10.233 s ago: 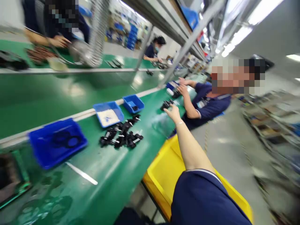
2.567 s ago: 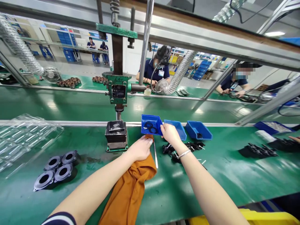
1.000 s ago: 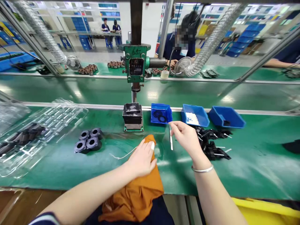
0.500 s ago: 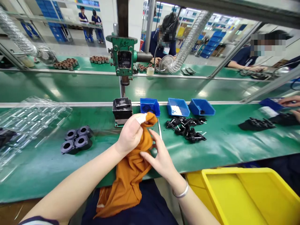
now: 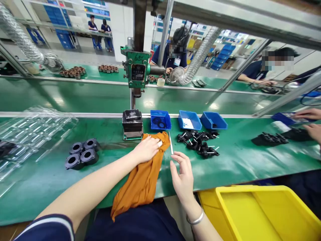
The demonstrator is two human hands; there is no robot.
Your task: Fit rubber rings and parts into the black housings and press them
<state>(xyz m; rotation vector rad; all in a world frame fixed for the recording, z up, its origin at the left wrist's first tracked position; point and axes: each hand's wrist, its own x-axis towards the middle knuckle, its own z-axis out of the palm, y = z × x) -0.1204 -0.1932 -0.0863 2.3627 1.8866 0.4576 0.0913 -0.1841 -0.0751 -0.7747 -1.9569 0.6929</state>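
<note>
My left hand [image 5: 147,149] lies on a crumpled orange cloth [image 5: 140,182], its fingers stretched out over the far end. A small white patch shows at its fingertips; I cannot tell if it is a tag or a finger cover. The cloth runs down over the table's front edge towards my lap. My right hand [image 5: 183,174], with a silver bangle on the wrist, hovers beside the cloth with thumb and fingers apart. Its fingertips are close to the near end of a thin metal strip, perhaps tweezers [image 5: 171,143]; whether they touch is unclear.
A press [image 5: 137,68] stands over a black block [image 5: 132,122]. Blue bins [image 5: 161,120] line the back, with black parts [image 5: 200,144] before them. Round dark housings [image 5: 82,154] and clear trays [image 5: 37,130] lie left. A yellow crate [image 5: 263,214] is front right. Other people's hands work at far right.
The cloth, bunched up in my left hand before, now lies spread on the table under that hand. My right hand has moved away from it, to the right, towards the metal strip.
</note>
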